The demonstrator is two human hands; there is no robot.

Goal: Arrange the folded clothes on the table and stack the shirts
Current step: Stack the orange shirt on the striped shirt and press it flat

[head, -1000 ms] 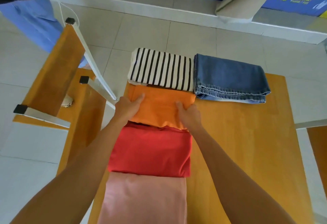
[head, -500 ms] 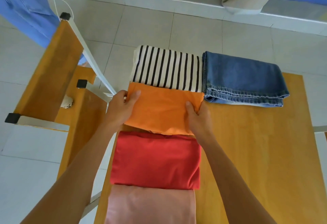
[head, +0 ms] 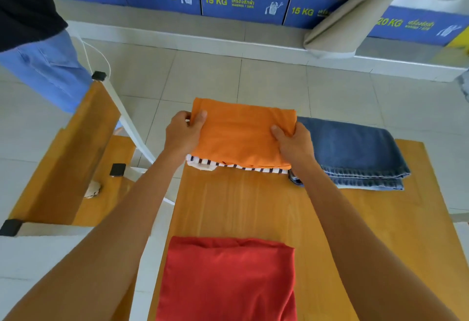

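Note:
A folded orange shirt (head: 242,135) lies over the striped black-and-white shirt (head: 253,168), of which only the near edge shows. My left hand (head: 184,134) grips the orange shirt's left side, thumb on top. My right hand (head: 294,143) grips its right side. Both shirts sit at the far end of the wooden table (head: 253,206). Folded blue jeans (head: 355,153) lie right beside them. A folded red shirt (head: 228,280) rests on the near part of the table, apart from the stack.
A wooden chair with a white frame (head: 76,148) stands left of the table. A person in blue trousers (head: 45,66) stands at the far left. Blue-fronted washing machines (head: 241,3) line the back wall, with a beige cushion (head: 355,18) leaning there.
Both hands have carried the orange shirt away from me, from the table in front of the striped shirt onto the striped shirt. The pink garment has dropped out of view.

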